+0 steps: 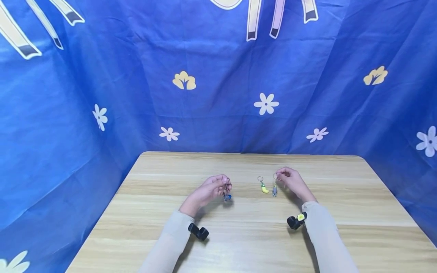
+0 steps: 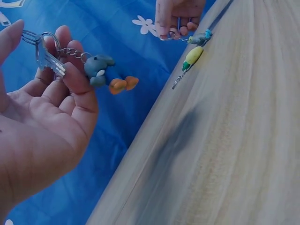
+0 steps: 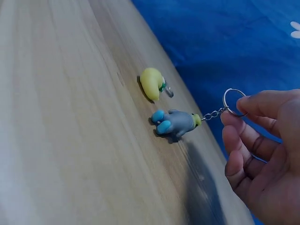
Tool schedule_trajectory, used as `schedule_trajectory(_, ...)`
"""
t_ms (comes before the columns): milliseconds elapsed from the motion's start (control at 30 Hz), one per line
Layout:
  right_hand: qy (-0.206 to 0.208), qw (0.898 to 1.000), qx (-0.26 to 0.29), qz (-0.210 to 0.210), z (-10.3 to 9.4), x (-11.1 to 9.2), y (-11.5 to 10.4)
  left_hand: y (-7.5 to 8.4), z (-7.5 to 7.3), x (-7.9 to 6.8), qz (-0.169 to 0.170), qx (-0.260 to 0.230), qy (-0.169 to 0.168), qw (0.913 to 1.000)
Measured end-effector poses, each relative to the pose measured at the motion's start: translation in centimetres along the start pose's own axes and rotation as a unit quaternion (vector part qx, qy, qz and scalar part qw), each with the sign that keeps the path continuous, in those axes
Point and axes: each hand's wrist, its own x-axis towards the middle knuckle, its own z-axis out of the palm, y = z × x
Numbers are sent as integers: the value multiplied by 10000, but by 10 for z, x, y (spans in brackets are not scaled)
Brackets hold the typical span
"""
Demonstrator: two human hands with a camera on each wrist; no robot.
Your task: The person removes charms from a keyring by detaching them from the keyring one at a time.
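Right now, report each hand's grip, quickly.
Left hand: closed, holding the orange-footed keychain.
Right hand: closed, pinching the blue-footed keychain.

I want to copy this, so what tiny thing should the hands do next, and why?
Perhaps the right hand could lift the gray charm toward the left hand: it pinches the charm's ring, where no key shows, while the left hand holds keys and an orange-footed charm.

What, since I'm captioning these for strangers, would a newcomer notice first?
Probably the flowered blue cloth behind the wooden table, filling most of the head view. Over the table, the left hand holds a keychain with a key and an orange-footed figurine. The right hand pinches the ring of a grey figurine, beside a yellow banana-shaped charm lying on the table.
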Motion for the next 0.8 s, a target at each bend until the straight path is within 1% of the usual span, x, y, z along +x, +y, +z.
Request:
schedule_trajectory(133,-20,9997,-139,185,1,6,3,-1,-1,-2,-43,-36,-3,10000)
schedule_trajectory(367,-138,9992,-262,268,1,14,9,-2,-1,-5,-42,85,47,9999)
schedule_trajectory(500,-114,9987,-369,330,-2,15,11,-3,-3,-5,-65,174,32,9998)
schedule_trajectory(700,303,9981,-117,531,-13,12,11,-3,-5,-5,-76,161,48,9998)
schedule_trajectory(800,507,9975,-4,494,-18,8,8,-2,-5,-6,-54,173,55,9998)
